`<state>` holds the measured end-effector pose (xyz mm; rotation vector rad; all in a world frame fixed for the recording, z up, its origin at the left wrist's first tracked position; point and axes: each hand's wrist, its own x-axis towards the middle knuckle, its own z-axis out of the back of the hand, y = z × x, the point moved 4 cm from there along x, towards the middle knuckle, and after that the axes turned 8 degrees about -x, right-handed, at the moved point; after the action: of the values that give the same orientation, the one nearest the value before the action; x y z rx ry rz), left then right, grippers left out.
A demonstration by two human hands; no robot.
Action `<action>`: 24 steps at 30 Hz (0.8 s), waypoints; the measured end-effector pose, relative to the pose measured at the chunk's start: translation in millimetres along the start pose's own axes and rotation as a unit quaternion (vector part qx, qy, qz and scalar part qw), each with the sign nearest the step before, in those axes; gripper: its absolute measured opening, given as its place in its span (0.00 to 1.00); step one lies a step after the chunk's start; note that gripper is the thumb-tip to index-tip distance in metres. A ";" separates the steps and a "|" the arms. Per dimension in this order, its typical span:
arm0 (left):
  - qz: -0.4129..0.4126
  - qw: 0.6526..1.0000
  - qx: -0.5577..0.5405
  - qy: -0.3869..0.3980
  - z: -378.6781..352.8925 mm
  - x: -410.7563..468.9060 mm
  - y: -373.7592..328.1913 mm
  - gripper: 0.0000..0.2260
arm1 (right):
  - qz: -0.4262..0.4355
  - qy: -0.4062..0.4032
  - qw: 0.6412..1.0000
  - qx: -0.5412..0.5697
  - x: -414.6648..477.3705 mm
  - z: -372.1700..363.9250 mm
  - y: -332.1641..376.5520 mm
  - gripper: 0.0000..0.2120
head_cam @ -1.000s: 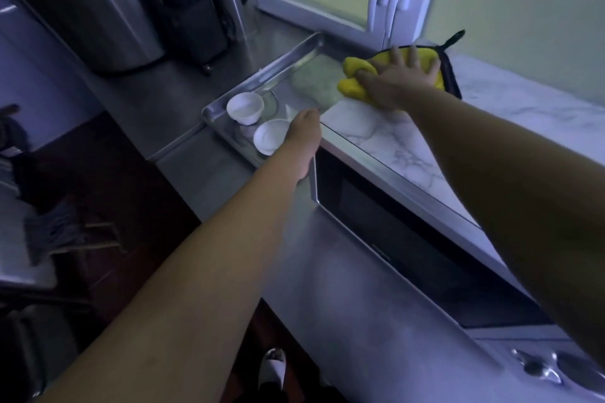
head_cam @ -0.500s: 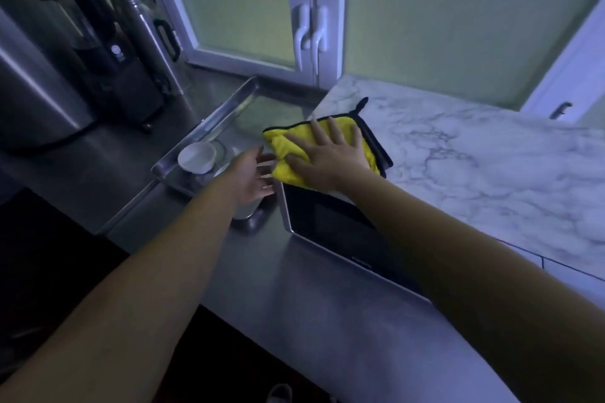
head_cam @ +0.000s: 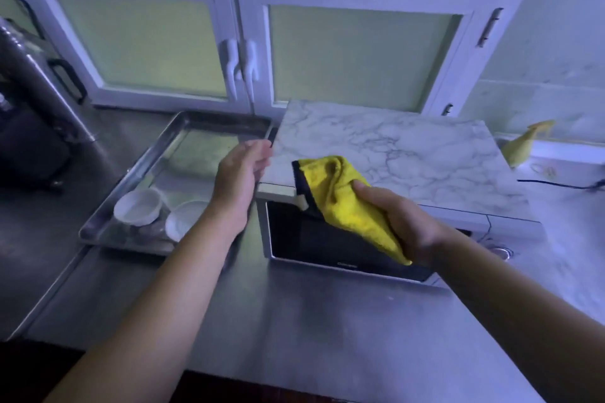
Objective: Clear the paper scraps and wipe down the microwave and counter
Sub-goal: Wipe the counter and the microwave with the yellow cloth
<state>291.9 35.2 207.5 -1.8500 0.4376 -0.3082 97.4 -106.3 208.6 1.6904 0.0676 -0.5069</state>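
A microwave with a marble-patterned top (head_cam: 386,147) and a dark glass door (head_cam: 311,239) stands on the steel counter (head_cam: 294,321). My right hand (head_cam: 402,222) grips a bunched yellow cloth with a dark edge (head_cam: 337,196), lifted just above the microwave's front left corner. My left hand (head_cam: 244,167) hovers beside the microwave's left edge with loosely curled fingers that hold nothing; whether the fingertips touch the edge is unclear. No paper scraps show on the microwave top.
A metal tray (head_cam: 170,154) left of the microwave holds two small white bowls (head_cam: 137,206) (head_cam: 183,222). Dark appliances (head_cam: 29,114) stand at far left. White cabinet doors (head_cam: 242,65) rise behind. A second yellow cloth (head_cam: 523,147) and a cable (head_cam: 563,185) lie at right.
My right hand went from pressing the cloth flat on the microwave top to gripping it bunched and lifted. My left hand moved up beside the microwave's left edge. The view swung right.
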 end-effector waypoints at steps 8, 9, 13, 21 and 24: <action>0.116 0.920 0.051 0.370 -64.2 -89.6 21.9 0.09 | -0.037 0.058 0.958 0.280 -62.4 0.5 -33.1 0.26; 0.104 0.932 0.050 0.343 -69.1 -91.2 25.2 0.05 | -0.027 0.049 0.954 0.294 -67.1 2.4 -38.5 0.29; 0.087 0.956 0.034 0.276 -80.5 -94.9 36.3 0.13 | 0.010 -0.004 0.943 0.333 -95.4 17.2 -60.7 0.42; 0.110 0.939 0.010 0.325 -119.2 -104.1 45.3 0.08 | 0.094 -0.321 0.942 0.021 -113.2 83.4 -49.2 0.13; 0.117 0.952 -0.015 0.283 -148.4 -96.0 39.8 0.06 | 0.188 -0.370 0.907 -0.072 -115.2 116.5 -17.8 0.05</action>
<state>137.8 -59.7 216.8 -1.6981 1.0516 -0.6761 -45.9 -186.4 223.1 1.2308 -0.7439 -0.7929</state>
